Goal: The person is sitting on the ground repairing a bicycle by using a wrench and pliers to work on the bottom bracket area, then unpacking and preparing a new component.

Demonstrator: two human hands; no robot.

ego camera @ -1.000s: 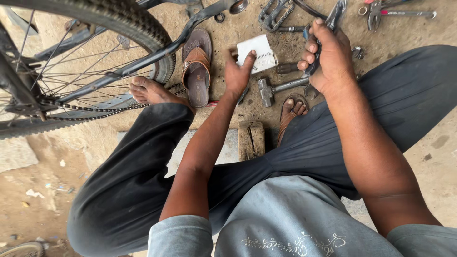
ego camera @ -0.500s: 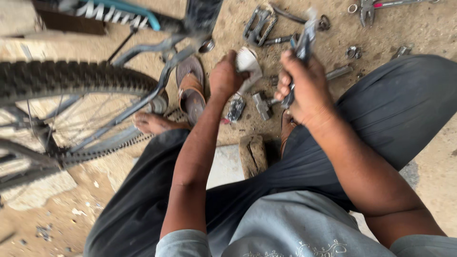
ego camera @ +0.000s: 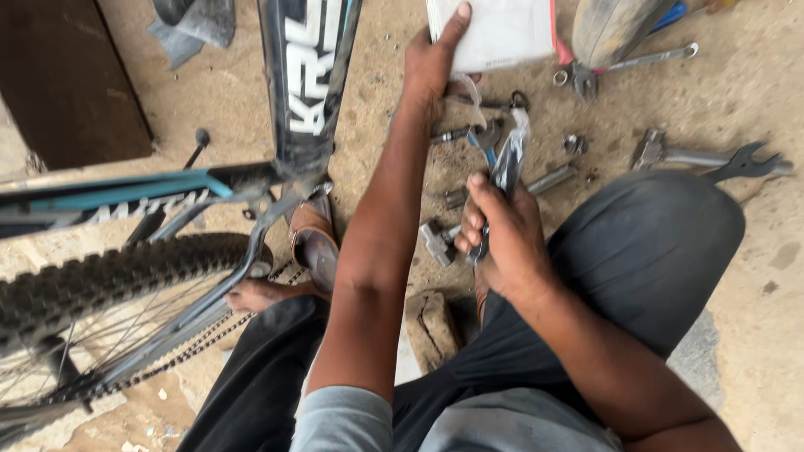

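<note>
My left hand [ego camera: 434,69] is stretched forward and holds a white packet [ego camera: 494,32] at the top of the view, thumb on its face. Closer to me, my right hand [ego camera: 501,238] grips a dark metal hand tool [ego camera: 505,172] with a bit of clear plastic at its tip, held over the ground between my knees. Under both hands lie several loose tools: a spanner [ego camera: 717,161], a socket piece [ego camera: 439,243], bolts and a nut [ego camera: 574,144].
An upturned bicycle stands to the left: its frame tube [ego camera: 306,84], knobbly tyre [ego camera: 109,280] and chain [ego camera: 180,356]. My foot in a brown sandal [ego camera: 311,243] rests by the wheel. A dark board [ego camera: 71,79] lies at the top left, pliers [ego camera: 582,77] at the top.
My left hand has lifted the white packet off the ground and carried it forward. My right hand has drawn the tool closer. The view has shifted towards the bicycle frame.
</note>
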